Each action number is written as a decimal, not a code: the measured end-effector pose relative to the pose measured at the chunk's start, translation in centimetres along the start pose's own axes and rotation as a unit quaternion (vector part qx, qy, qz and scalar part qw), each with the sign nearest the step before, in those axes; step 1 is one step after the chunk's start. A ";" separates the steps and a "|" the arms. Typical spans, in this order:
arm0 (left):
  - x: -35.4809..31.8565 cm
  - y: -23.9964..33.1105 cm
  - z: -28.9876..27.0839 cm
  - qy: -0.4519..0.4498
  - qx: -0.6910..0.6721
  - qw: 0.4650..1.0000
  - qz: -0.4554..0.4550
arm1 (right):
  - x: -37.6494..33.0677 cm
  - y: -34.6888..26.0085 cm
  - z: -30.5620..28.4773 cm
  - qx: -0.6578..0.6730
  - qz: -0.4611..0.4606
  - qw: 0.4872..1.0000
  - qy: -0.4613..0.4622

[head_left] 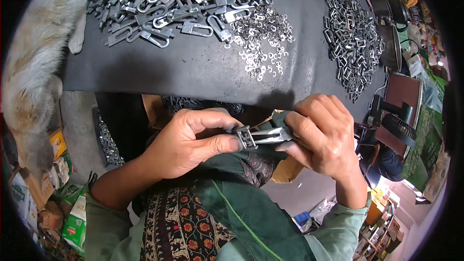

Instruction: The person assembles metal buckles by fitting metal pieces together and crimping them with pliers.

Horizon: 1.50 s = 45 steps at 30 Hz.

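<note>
Over my lap, my left hand (195, 140) pinches a small dark rectangular metal frame (246, 137) between thumb and fingers. My right hand (326, 133) is closed around one end of a silver two-pronged metal piece (270, 136). Its prongs reach left to the frame and meet it. How far they pass into the frame I cannot tell, and the right fingers hide the other end. Beyond my hands, on the dark table (193, 75), lie a big heap of looped metal pieces (193, 0) and a scatter of small C-shaped rings (263, 38).
A pile of small rectangular metal frames (350, 34) covers the table's right side. A furry pale animal (41, 43) lies along the left edge. A black fan (398, 125) stands at right. Boxes and packets (75, 224) crowd the lower left. A metal-filled container (108, 140) sits below the table.
</note>
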State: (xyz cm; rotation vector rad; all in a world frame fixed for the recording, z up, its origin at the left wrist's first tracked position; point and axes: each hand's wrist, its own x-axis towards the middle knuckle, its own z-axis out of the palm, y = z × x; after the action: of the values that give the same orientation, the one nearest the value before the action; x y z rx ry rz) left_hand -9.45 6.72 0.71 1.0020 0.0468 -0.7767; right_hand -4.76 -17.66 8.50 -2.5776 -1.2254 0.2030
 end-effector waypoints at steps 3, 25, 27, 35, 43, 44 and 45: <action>0.2 0.0 0.0 -0.002 0.008 1.000 0.005 | -0.1 0.0 0.4 0.019 0.004 1.000 0.003; 0.7 1.7 0.6 0.013 0.072 0.997 -0.017 | 0.6 0.2 -1.3 -0.103 -0.022 0.994 0.025; 0.9 1.8 0.8 0.010 0.062 0.998 -0.022 | 0.6 0.4 -1.3 -0.106 -0.029 0.994 0.031; 1.0 1.8 1.8 0.016 0.081 0.997 0.013 | -0.1 0.8 -1.7 -0.127 -0.039 0.990 0.047; 1.5 2.3 2.5 0.049 0.182 0.981 0.041 | -0.3 0.0 -3.0 -0.211 -0.045 0.976 0.040; 1.5 2.5 2.6 0.049 0.185 0.981 0.044 | -0.4 -0.2 -3.1 -0.248 -0.051 0.966 0.057; 1.7 2.7 2.8 0.051 0.205 0.975 0.064 | -0.3 -0.2 -3.2 -0.264 -0.056 0.961 0.066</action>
State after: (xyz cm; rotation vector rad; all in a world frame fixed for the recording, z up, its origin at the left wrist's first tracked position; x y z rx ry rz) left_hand -7.40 4.40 3.65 1.4232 -0.0924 -0.6272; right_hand -4.37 -18.40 11.63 -2.8751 -1.5346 -0.3663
